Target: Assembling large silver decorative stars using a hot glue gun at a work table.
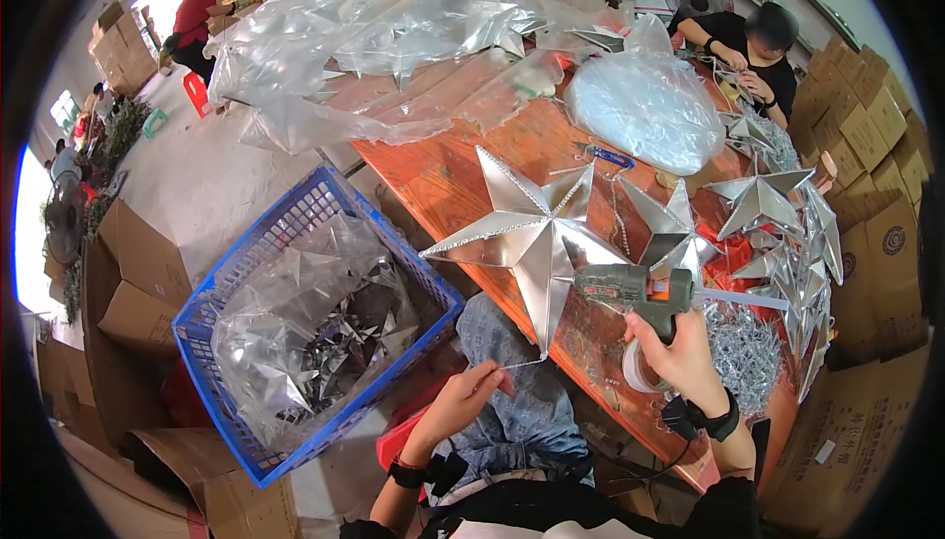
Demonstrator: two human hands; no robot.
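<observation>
On the near side of the wooden table (433,170) lies a large silver five-pointed star (532,244), with sparkling trim along some of its ridges. My right hand (679,357) grips a dark green glue gun (630,288) over the star's right side; a pale glue stick (743,298) sticks out behind it. Below the star's lowest point, my left hand (463,401) is closed in a pinch on a thin strand of sparkling trim (522,363), which reaches that point. A tape roll (640,367) sits by my right hand.
More silver stars (763,199) and a heap of silver trim (738,352) crowd the right side. Plastic-wrapped stars (394,27) cover the far end. Left of the table stands a blue crate (330,180) holding bagged silver pieces. Across the table, a co-worker (753,57) handles something small.
</observation>
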